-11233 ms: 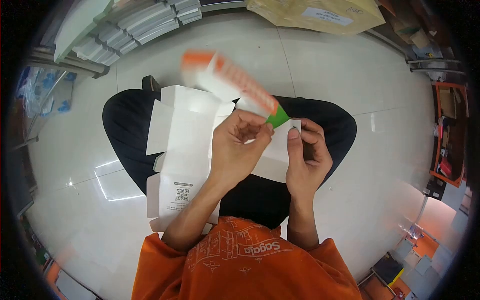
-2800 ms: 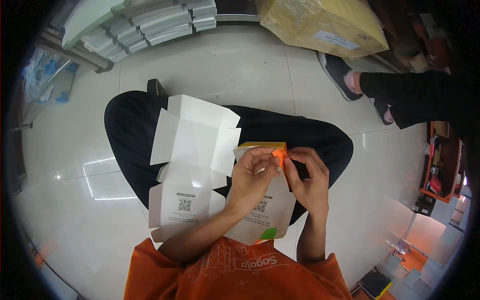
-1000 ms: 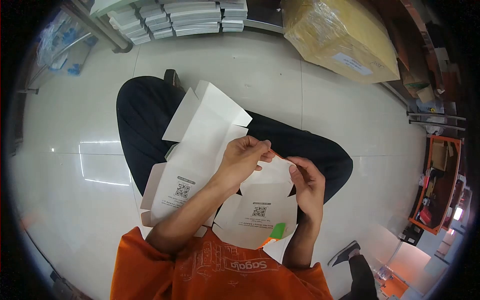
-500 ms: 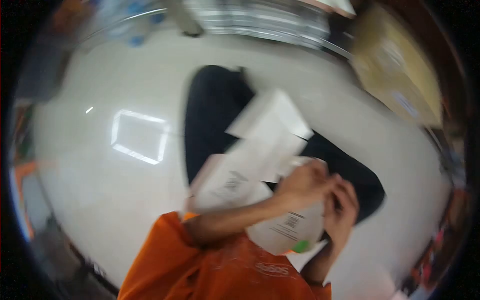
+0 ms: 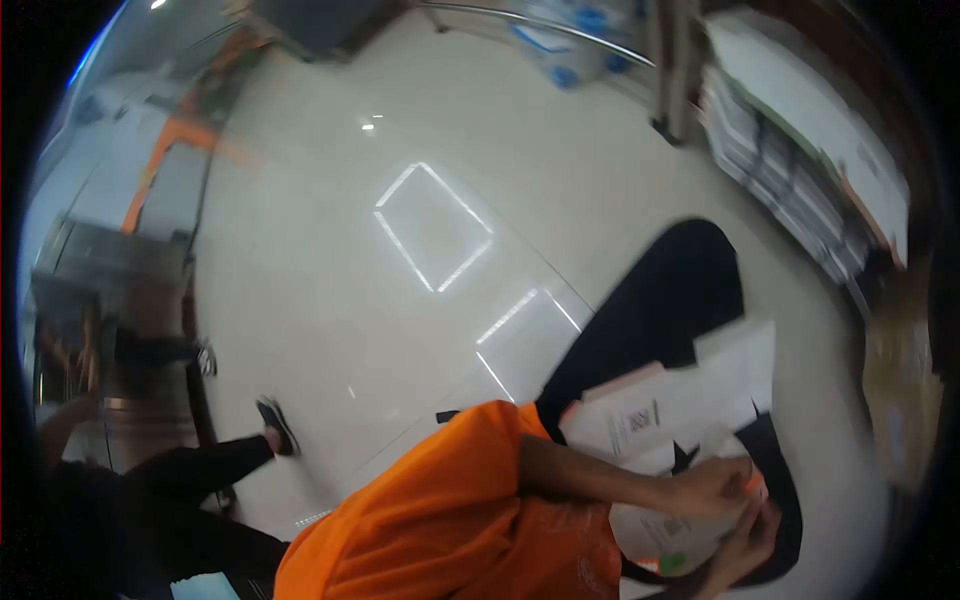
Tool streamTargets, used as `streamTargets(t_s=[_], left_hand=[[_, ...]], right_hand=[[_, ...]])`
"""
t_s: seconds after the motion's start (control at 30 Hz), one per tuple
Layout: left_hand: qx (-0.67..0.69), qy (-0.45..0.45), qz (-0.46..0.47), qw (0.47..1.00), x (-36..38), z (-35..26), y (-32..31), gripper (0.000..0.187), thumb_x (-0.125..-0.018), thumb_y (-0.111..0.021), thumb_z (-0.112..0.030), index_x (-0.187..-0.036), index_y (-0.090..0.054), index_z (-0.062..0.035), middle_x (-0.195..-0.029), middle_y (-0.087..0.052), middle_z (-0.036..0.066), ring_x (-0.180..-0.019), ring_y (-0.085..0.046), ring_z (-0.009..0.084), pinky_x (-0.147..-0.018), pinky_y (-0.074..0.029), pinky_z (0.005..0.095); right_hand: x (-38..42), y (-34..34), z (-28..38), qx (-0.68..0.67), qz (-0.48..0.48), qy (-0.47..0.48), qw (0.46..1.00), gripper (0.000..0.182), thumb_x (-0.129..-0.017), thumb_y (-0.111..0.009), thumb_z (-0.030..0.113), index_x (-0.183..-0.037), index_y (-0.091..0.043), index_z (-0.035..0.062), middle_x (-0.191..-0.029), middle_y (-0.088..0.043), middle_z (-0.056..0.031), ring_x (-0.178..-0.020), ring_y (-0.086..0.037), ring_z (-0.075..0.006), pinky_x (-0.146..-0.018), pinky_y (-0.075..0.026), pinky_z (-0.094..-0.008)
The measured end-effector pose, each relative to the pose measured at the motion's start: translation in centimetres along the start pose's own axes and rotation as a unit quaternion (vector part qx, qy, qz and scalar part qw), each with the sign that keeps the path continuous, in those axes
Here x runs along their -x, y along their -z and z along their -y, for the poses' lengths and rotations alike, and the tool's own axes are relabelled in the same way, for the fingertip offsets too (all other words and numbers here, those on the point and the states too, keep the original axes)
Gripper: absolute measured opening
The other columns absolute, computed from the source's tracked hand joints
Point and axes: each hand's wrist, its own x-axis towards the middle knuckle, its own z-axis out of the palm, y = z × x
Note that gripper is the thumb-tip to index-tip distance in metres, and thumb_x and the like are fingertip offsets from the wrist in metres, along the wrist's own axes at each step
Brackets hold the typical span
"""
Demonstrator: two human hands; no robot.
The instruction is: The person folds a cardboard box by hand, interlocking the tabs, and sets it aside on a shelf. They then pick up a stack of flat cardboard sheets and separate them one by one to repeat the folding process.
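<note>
Seated cross-legged on the floor, I have a white unfolded carton [image 5: 690, 385] with a printed square code lying across my dark-trousered legs. Nearer my body is a rounded white printed card piece [image 5: 640, 530] with another code and a green patch. My left hand [image 5: 712, 488] lies over its upper part, fingers curled and closed on it. My right hand [image 5: 755, 542] pinches its right edge close by the left fingertips. A small orange patch [image 5: 756, 484] shows between the hands. The fingertips are partly hidden and small.
A person's leg and shoe [image 5: 277, 427] are at the left. A stack of flat sheets [image 5: 770, 150] stands at the upper right, with a brown cardboard box [image 5: 900, 380] below it. A metal-railed frame [image 5: 540, 28] and blue-and-white bags [image 5: 575, 45] are at the top.
My view has swung left, so my body and the cartons appear farther right, and another person's legs have come into view. Both hands stay together on the rounded card piece.
</note>
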Motion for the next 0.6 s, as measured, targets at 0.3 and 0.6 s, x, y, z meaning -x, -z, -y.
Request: streamTargets(t_s=[0.3,0.6], left_hand=[[0.219,0.184,0.085,0.954,-0.6,-1.2,0.7,0.028,-0.094,-0.063,-0.020,-0.109,-0.057,0.0024,-0.104,-0.067,0.009,-0.095,-0.060,0.0126,-0.083,-0.046,0.0261],[0.140,0.129,0.031,0.981,0.4,0.3,0.3,0.008,-0.089,-0.069,-0.003,-0.097,-0.069,-0.0001,-0.090,-0.067,0.001,-0.079,-0.057,0.0025,-0.067,-0.047,0.0179]], right_hand=[[1.0,-0.8,3.1,-0.034,-0.091,-0.042,0.994,0.012,-0.081,-0.072,0.000,-0.093,-0.067,-0.0009,-0.097,-0.065,-0.0113,-0.086,-0.065,-0.0204,-0.077,-0.050,-0.0278],[1.0,-1.9,2.0,-0.150,-0.087,-0.074,0.982,0.011,-0.081,-0.071,-0.003,-0.092,-0.067,-0.0005,-0.101,-0.064,-0.0105,-0.091,-0.064,-0.0188,-0.081,-0.051,-0.0292]])
